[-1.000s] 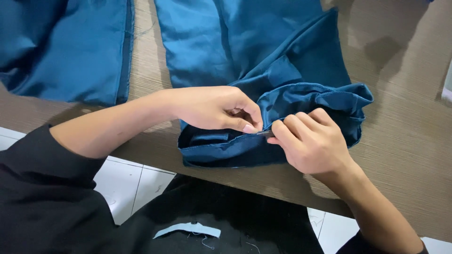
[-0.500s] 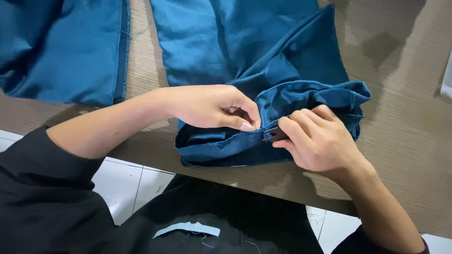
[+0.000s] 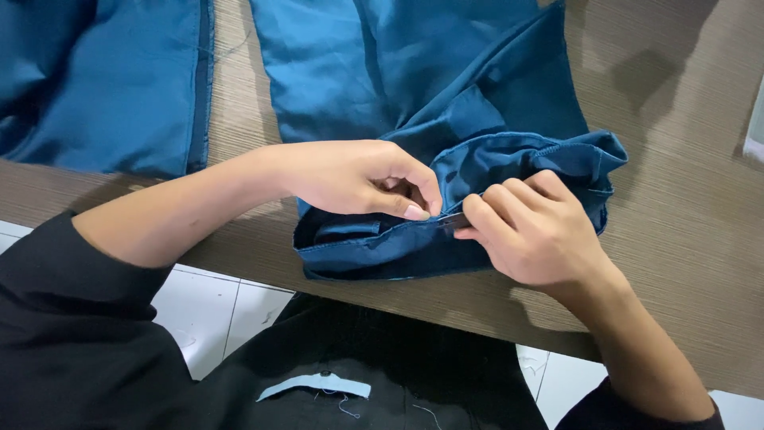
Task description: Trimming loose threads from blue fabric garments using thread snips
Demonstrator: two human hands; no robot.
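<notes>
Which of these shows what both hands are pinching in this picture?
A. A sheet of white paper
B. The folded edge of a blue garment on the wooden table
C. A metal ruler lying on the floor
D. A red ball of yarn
B: the left hand and right hand meet on the bunched edge of the blue garment, which lies on the wooden table.
</notes>
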